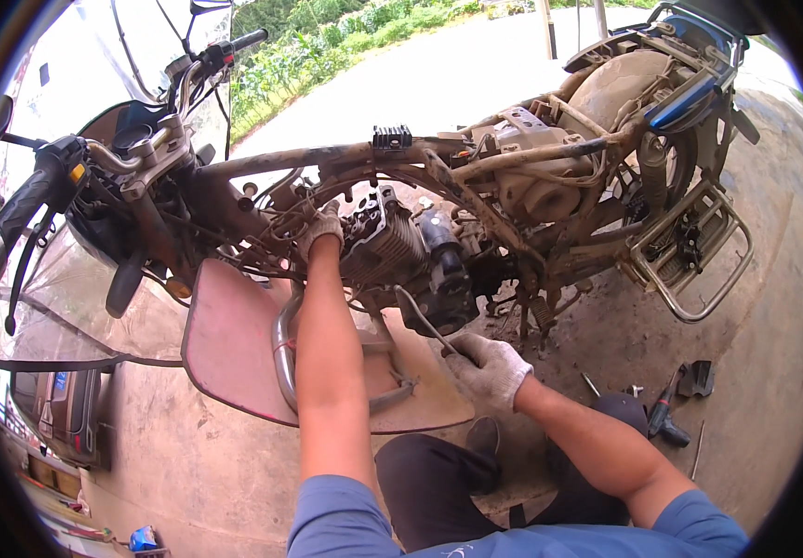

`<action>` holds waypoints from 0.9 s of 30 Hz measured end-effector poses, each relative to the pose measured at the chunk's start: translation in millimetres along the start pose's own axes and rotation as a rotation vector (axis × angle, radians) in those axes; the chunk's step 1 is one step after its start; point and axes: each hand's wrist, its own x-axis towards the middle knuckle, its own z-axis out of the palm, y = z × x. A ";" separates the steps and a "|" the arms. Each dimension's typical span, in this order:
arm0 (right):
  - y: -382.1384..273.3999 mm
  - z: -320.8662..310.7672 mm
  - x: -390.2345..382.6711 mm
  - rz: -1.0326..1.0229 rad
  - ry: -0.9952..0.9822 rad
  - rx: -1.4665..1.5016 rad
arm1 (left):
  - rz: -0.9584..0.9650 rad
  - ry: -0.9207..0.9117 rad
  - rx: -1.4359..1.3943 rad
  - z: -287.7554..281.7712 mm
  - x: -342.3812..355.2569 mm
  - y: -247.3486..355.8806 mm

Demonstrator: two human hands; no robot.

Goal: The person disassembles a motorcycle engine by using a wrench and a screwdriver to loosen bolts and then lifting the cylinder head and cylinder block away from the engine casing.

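Observation:
A dirty, partly stripped motorcycle stands before me, its brown frame point(280, 160) bare of tank and seat. My left hand point(324, 230), in a pale work glove, reaches in beside the opened cylinder head point(364, 219) of the finned engine point(387, 249). Its fingers are partly lost among cables and parts, so their grip is unclear. Lower right, my gloved right hand point(490, 367) is closed round the near end of a slim metal rod-shaped tool point(427, 323). The tool slants up and left, its far end in front of the dark lower engine casing point(443, 302).
A reddish leg shield point(234, 344) and chrome crash bar point(284, 349) stand between me and the engine. On the concrete at right lie a cordless drill point(665, 420), a black plastic piece point(696, 378) and a thin rod point(699, 451). A metal side rack point(699, 302) juts out.

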 end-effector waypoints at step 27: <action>-12.0 13.1 -4.0 0.000 -0.050 -0.010 | 0.161 -0.019 -0.033 2.8 44.8 -41.8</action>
